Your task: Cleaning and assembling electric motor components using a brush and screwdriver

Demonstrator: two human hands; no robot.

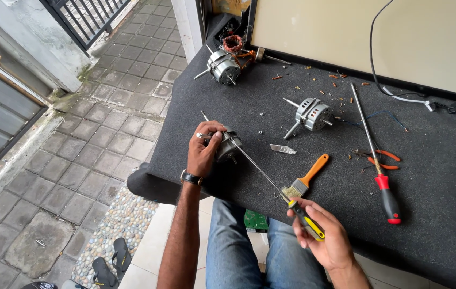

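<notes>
- A small silver metal fan motor with a thin shaft (pixel 229 145) is held at the centre-left of the frame by the left hand (pixel 204 152), whose grip is closed around its housing, just above the near edge of the bench (pixel 431 214), which is covered in dark grey felt.
- A long screwdriver with a yellow-and-black handle (pixel 270 181) is clasped at the handle by the right hand (pixel 324 235), lower centre; its tip is set against the motor.
- A paintbrush with an orange handle (pixel 305 177) is seen just beside the right hand.
- A red-handled long screwdriver (pixel 375 160) and orange-handled pliers (pixel 380 159) are laid at the right.
- 2 more silver motors (pixel 312 113) are seen farther up the frame.
</notes>
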